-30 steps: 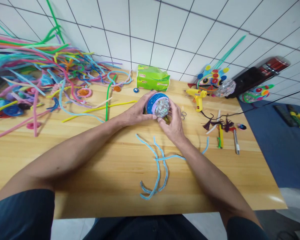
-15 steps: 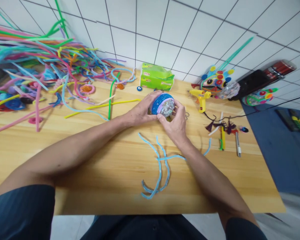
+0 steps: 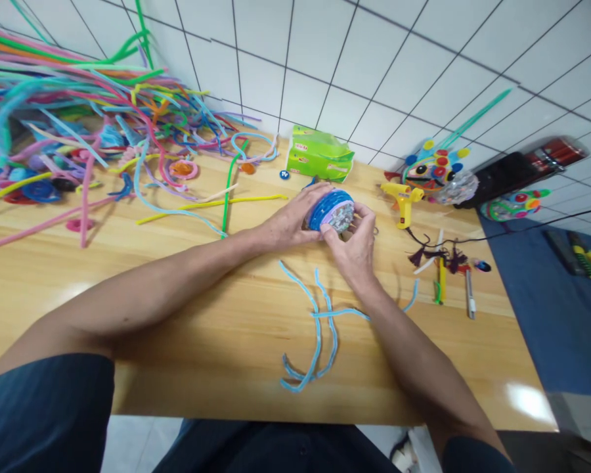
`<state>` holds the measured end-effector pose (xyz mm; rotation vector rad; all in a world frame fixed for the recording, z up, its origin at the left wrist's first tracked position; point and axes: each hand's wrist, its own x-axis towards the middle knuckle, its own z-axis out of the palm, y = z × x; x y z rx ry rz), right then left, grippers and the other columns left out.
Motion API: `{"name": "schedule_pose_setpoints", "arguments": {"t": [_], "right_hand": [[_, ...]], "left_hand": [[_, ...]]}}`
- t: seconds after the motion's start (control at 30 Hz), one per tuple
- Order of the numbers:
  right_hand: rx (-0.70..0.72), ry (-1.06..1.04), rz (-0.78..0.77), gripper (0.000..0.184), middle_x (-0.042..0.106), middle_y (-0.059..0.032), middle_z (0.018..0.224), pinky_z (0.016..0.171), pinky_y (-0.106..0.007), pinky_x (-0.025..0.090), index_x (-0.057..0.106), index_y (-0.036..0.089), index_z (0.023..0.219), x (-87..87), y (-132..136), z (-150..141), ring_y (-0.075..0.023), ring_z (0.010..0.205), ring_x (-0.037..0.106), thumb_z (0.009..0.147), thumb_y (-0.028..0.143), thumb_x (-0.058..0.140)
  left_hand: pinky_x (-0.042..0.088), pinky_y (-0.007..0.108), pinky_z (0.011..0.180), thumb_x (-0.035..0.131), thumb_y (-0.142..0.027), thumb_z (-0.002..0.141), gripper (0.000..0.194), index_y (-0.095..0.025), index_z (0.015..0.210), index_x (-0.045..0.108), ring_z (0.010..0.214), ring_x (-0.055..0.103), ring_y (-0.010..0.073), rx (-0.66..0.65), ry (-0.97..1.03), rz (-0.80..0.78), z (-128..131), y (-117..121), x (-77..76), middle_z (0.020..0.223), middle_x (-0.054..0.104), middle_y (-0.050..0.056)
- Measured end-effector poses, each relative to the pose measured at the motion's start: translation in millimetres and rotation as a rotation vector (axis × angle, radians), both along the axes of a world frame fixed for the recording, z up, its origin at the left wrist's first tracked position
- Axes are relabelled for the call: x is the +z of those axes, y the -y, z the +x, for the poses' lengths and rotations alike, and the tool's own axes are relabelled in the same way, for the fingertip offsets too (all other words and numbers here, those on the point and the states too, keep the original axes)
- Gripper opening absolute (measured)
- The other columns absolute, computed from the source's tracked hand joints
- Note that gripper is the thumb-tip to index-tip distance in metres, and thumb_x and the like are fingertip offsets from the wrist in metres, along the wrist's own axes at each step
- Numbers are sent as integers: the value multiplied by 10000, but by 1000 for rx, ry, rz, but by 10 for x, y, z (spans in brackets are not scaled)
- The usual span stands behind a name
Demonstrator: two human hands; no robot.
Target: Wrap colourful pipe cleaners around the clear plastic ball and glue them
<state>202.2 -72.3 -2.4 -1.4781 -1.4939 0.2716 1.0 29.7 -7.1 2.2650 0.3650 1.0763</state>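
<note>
Between both hands is a rounded object wrapped in blue and lilac pipe cleaner (image 3: 331, 206), its clear, crinkled end facing right; its exact kind is hard to make out. My left hand (image 3: 295, 220) curls round the blue side, fingers behind it. My right hand (image 3: 353, 246) grips the clear end, thumb in front and fingers at the far side. Below them, several light blue pipe cleaners (image 3: 318, 328) lie crossed on the wooden table (image 3: 201, 328); my right forearm passes over one of them.
A heap of coloured pipe cleaners (image 3: 103, 112) fills the left. Behind my hands stands a green tissue pack (image 3: 320, 154). To the right are a yellow glue gun (image 3: 402, 200), a decorated bottle figure (image 3: 433, 167), a thermos (image 3: 546, 157) and a utility knife (image 3: 469, 295).
The view has shifted slightly, so most things sit a little farther right. Both hands keep their hold on the wrapped object, with hardly any change in grip.
</note>
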Motion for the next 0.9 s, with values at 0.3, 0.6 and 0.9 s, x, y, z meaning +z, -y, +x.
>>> {"name": "schedule_pose_setpoints", "arguments": {"t": [0.3,0.6,0.9], "right_hand": [[33,-64,-28,732,635,-164,1477,1027,-582,698,468,287,1483,-7,-45,51,-331,1278,731,918,561,843],[37,-59,-6,747,633,-173,1473,1041,-600,683,465,278,1504,-30,-33,56,-331,1284,722,939,600,834],[73,-49,30,661,666,-175,1498,1057,-600,680,493,282,1532,-48,-3,110,-326,1297,739,1037,651,728]], "left_hand": [[268,702,1479,778,-796,982,1098,-196,1813,384,1777,379,469,-12,-26,-56,13,-29,35,1841,449,270],[319,703,1458,797,-867,921,1105,-225,1764,486,1736,453,473,-13,-3,-105,-8,-39,99,1790,536,239],[373,658,1451,878,-840,869,1122,-238,1741,512,1738,466,444,-29,3,-150,-31,-24,157,1791,544,210]]}}
